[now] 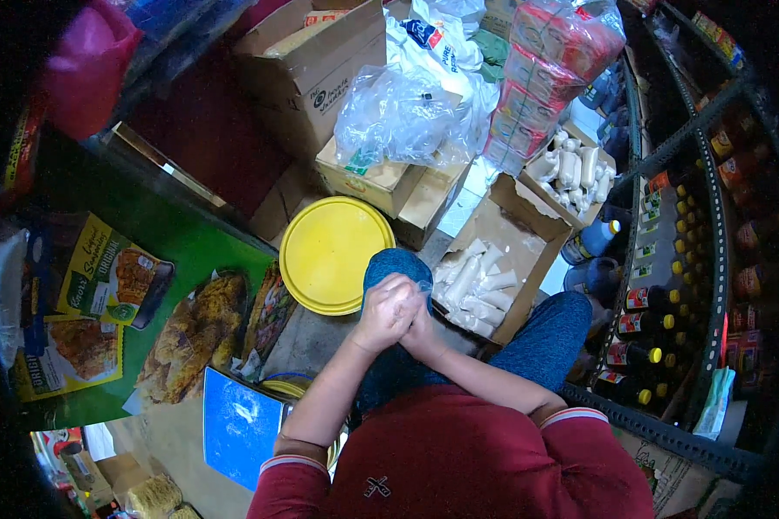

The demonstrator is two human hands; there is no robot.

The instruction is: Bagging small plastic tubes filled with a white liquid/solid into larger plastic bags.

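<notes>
My left hand [384, 313] and my right hand [418, 331] are closed together above my raised knee, fingers pressed against each other. A bit of clear plastic [425, 289] seems to show beside the knuckles; whatever else they enclose is hidden. Just right of my hands, an open cardboard box [519, 227] holds several white-filled clear plastic packets [480, 290]. To the left of the knee is a round yellow lid [336, 256].
A crumpled clear plastic bag [385, 117] lies on cardboard boxes ahead. Behind the open box, a second box holds more white packets [573, 171]. Wrapped red packs [541, 82] stack up at the back. Bottles [649, 298] fill the metal shelf on the right. A blue board-like surface [241, 428] lies at left.
</notes>
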